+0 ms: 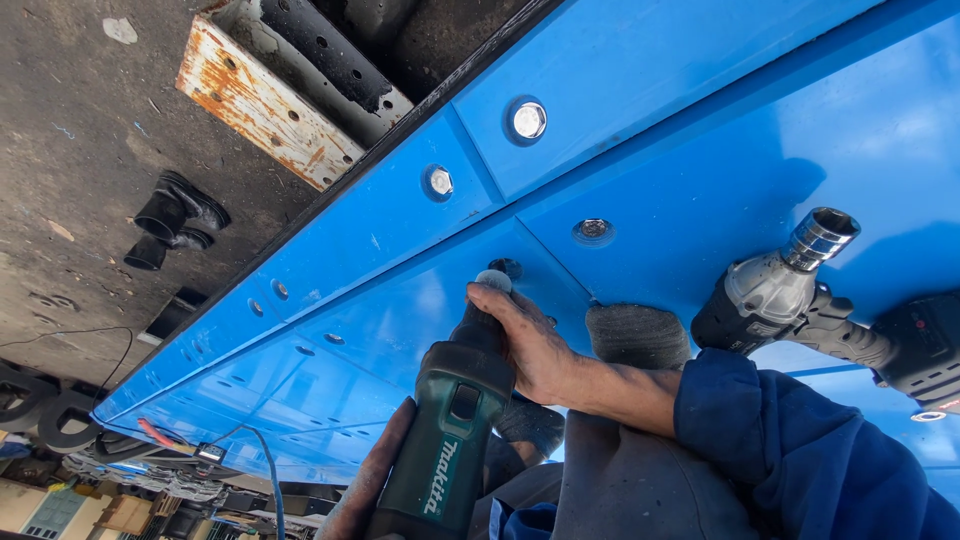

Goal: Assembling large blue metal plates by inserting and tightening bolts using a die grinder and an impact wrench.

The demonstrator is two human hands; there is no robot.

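Nearest, bottom edge: left hand, only partly in frame, wrist cut off; fingers wrapped round the lower body of a green die grinder. Grip closed on the tool, though the palm side is hidden behind it.

Right hand, blue sleeve pushed back from the forearm; fingers closed over the black neck of the grinder, just under its tip. Thumb side hidden.

Grinder tip: small rounded grey bit, touching or all but touching the blue panel beside a dark hole; actual contact cannot be made out.

Grey cloth, knees or lap, between the arms; shape unclear, lower part cut off.

Impact wrench, grey and black with a bright steel socket, lying on the panel to the right, well apart from both hands; its rear end runs out of frame.

Blue panel: painted steel plates joined by a seam, with hex bolts and empty bolt holes in rows.

Farther, upper left: rusty white perforated bracket, black fittings, rough dark ground.

Farthest, bottom left: cables, boxes, clutter, too small to identify.
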